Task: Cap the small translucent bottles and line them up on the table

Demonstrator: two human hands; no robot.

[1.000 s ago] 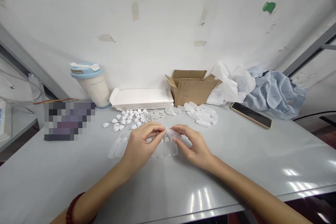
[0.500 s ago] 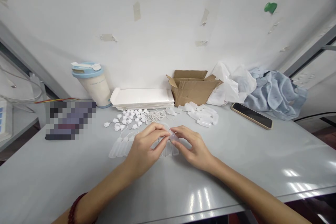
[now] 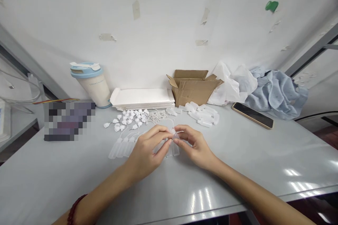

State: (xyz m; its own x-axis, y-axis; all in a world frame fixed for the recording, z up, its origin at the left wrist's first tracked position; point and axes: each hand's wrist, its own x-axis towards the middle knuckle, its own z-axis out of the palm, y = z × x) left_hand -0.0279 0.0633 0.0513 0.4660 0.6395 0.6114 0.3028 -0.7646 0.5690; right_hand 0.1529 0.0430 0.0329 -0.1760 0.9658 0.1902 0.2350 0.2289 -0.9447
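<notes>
My left hand is closed in a pinch on a small white cap, from which a thin white cord loop stands up. My right hand meets it, thumb and fingers pinching a small translucent plastic bottle just below the cap. The fingers hide much of the join between the two. Under and beside the hands lies a row of similar translucent bottles with cords at their tops, partly covered by my left hand. Behind them are a scatter of white caps and a heap of white cords.
Loose bottles lie beyond my right hand. At the back stand a tumbler, flat white cartons, an opened cardboard box and a white plastic bag. Further right are a phone and blue cloth.
The fingers of both hands have shifted slightly around the bottle and cap. The cord loop now stands more upright and a little further right.
</notes>
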